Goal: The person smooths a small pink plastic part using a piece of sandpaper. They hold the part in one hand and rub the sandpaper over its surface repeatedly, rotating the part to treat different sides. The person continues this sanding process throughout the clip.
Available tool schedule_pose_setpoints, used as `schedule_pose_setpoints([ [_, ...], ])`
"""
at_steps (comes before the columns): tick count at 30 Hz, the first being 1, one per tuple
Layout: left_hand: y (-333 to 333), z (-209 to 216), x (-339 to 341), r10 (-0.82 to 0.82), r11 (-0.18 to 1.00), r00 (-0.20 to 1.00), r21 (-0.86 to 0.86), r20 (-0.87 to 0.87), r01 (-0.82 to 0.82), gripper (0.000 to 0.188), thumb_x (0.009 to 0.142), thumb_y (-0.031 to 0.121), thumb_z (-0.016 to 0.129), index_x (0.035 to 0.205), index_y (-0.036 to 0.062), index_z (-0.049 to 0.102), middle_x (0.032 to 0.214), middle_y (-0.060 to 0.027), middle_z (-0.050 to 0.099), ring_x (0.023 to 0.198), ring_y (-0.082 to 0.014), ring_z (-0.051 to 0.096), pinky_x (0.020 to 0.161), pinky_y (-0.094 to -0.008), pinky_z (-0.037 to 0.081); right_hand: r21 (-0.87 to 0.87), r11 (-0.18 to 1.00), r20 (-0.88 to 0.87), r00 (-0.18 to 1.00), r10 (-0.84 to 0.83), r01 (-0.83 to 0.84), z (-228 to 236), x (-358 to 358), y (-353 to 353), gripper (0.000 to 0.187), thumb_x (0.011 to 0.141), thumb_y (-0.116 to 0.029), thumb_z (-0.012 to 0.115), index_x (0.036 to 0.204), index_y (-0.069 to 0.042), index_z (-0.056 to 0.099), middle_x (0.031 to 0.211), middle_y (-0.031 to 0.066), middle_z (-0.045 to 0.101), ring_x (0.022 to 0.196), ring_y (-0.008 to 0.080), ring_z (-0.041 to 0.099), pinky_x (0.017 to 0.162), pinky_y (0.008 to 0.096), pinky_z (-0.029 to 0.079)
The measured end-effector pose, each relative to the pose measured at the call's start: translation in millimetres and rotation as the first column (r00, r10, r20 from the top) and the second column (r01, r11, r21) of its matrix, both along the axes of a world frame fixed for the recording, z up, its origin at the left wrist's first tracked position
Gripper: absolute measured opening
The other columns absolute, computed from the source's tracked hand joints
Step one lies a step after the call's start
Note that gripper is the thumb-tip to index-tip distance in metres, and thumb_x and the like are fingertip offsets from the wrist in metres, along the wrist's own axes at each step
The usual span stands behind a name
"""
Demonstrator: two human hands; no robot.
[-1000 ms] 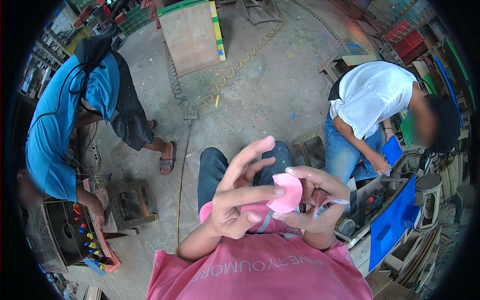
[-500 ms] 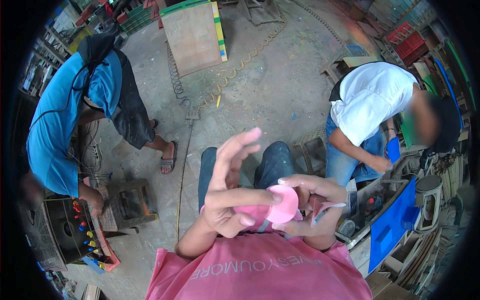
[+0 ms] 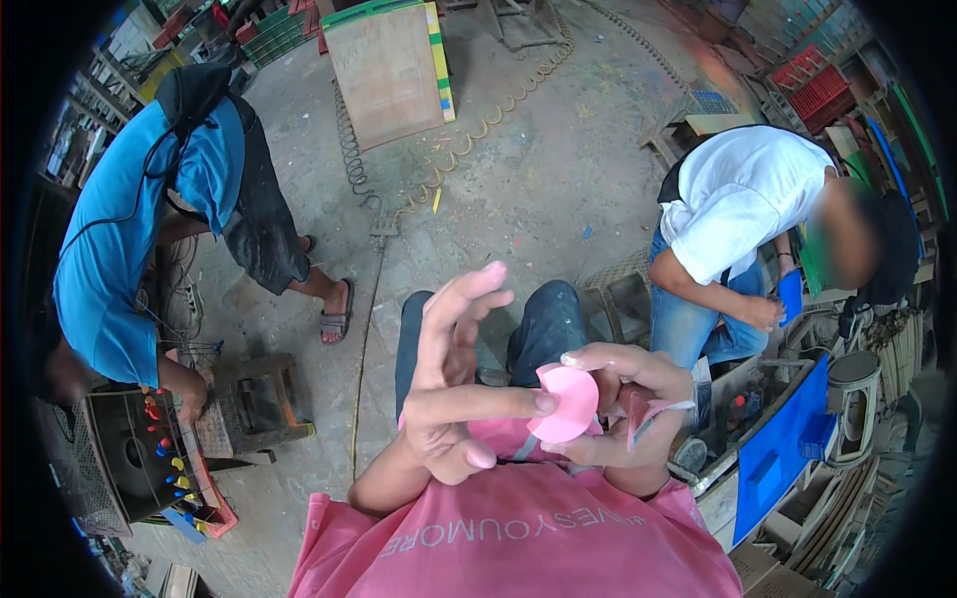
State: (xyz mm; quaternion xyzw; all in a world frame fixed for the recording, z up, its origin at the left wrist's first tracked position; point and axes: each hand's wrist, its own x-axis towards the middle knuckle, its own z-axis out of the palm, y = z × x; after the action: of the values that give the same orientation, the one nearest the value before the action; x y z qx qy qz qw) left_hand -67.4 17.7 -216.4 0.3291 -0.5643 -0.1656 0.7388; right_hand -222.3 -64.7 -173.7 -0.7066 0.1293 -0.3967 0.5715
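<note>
A flat, round pink piece (image 3: 572, 407) is pinched by its right edge in my right hand (image 3: 650, 379), in front of my chest. It shows a notch on its left side, where the index fingertip of my left hand (image 3: 451, 399) touches it. The other fingers of my left hand are raised and spread, and its thumb stands apart from the piece. A small folded sheet (image 3: 648, 417), reddish with a pale edge, is tucked in my right hand too; its kind is unclear.
At left, a person in blue (image 3: 140, 219) bends over a dark metal box (image 3: 130, 453). At right, a person in white (image 3: 748, 199) holds a blue piece (image 3: 790, 297). A wooden panel (image 3: 384, 75) stands ahead; a coiled yellow hose (image 3: 478, 135) crosses the floor. Blue boards (image 3: 783, 448) lie beside me.
The pink piece has turned slightly in my right hand, and its notch now shows at my left index fingertip. The person in white has shifted the blue piece a little.
</note>
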Motion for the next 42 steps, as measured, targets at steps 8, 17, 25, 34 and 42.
schedule_pose_setpoints([
  [8,3,2,-3,-0.211,0.976,0.964,-0.086,-0.162,0.200,0.061,0.084,0.061,0.048,0.081,0.0048,0.073,0.137,-0.0351,0.022,0.130,-0.0413,0.022,0.102,-0.0504,0.030,-0.032,0.999,-0.009,1.000,-0.003,0.003,-1,0,0,0.054,0.056,-0.012,0.086,0.104,0.003,0.065,0.055,-0.0034,0.051,0.046,-0.0002,0.042,0.043,0.0155,0.027],
  [17,10,5,-7,-0.297,0.917,0.903,0.171,-0.310,0.360,0.065,0.070,0.023,0.079,0.118,-0.0101,0.052,0.131,-0.0277,0.039,0.118,-0.0336,0.046,0.097,-0.0447,0.037,-0.021,0.999,-0.021,0.999,0.024,-0.025,-6,0,4,0.053,0.058,-0.010,0.084,0.105,0.003,0.063,0.060,-0.0024,0.054,0.050,-0.0001,0.044,0.045,0.0154,0.029],
  [25,7,-7,-2,-0.441,0.881,0.808,-0.017,-0.390,0.473,0.055,0.073,-0.004,0.071,0.121,-0.0096,0.045,0.125,-0.0239,0.044,0.118,-0.0318,0.048,0.101,-0.0422,0.040,0.046,0.993,0.050,0.993,0.102,-0.105,-7,5,7,0.068,0.065,-0.005,0.081,0.118,0.001,0.038,0.076,0.0038,0.058,0.066,0.0052,0.054,0.056,0.0167,0.036],
  [34,28,3,-2,-0.267,0.943,0.897,0.096,-0.351,0.318,0.076,0.074,-0.005,0.072,0.138,-0.0016,0.030,0.119,-0.0213,0.051,0.112,-0.0269,0.053,0.095,-0.0410,0.044,0.165,0.960,-0.026,0.974,-0.226,0.227,-21,14,30,0.071,0.070,-0.064,0.068,0.094,-0.001,0.045,0.070,0.0013,0.046,0.055,0.0062,0.039,0.049,0.0203,0.026],
  [42,35,7,2,-0.297,0.941,0.847,0.017,-0.441,0.338,0.076,0.077,0.005,0.072,0.139,0.0005,0.028,0.121,-0.0163,0.051,0.109,-0.0221,0.054,0.095,-0.0377,0.045,0.063,0.994,-0.026,0.996,-0.091,0.093,-26,26,27,0.051,0.076,-0.046,0.070,0.075,-0.003,0.043,0.068,0.0000,0.040,0.058,0.0067,0.038,0.053,0.0194,0.026],
])
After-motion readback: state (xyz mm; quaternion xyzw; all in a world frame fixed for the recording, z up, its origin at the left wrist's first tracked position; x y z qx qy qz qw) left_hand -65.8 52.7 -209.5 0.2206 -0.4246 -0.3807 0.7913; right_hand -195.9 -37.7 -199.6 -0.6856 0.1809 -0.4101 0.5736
